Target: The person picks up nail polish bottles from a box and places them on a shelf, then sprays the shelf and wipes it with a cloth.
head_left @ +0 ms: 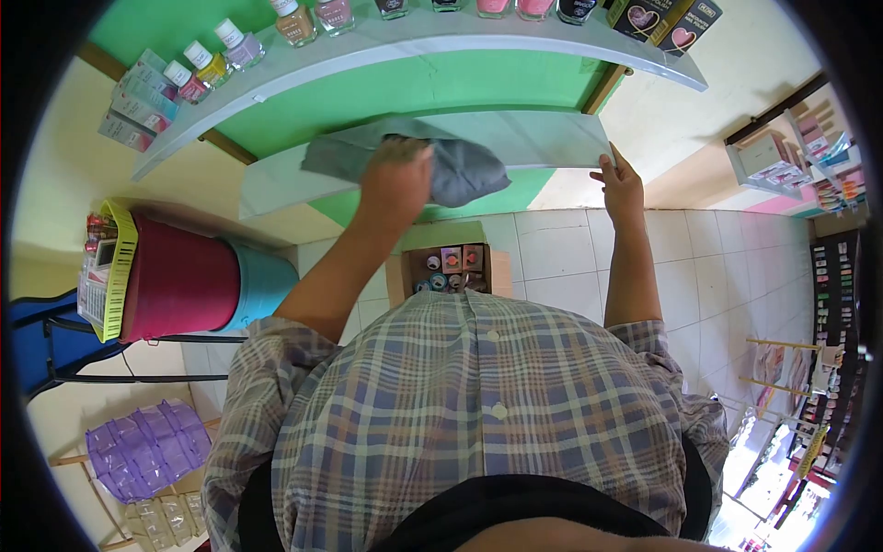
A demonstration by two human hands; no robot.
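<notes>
A grey cloth (464, 171) lies bunched and spread over the lower white shelf (543, 138), partly hanging past its front edge. My left hand (397, 175), slightly blurred, is closed on the cloth and presses it against the shelf. At the shelf's right end, my right hand (621, 184) touches the corner with its fingers apart, holding nothing.
Nail polish bottles (294, 23) and small boxes stand on the upper shelf (368, 53). An open carton (499, 272) with bottles sits on the floor below. Red (179, 276) and teal bins, with a yellow basket (117, 271), are at left. A wall shelf (768, 161) hangs at right.
</notes>
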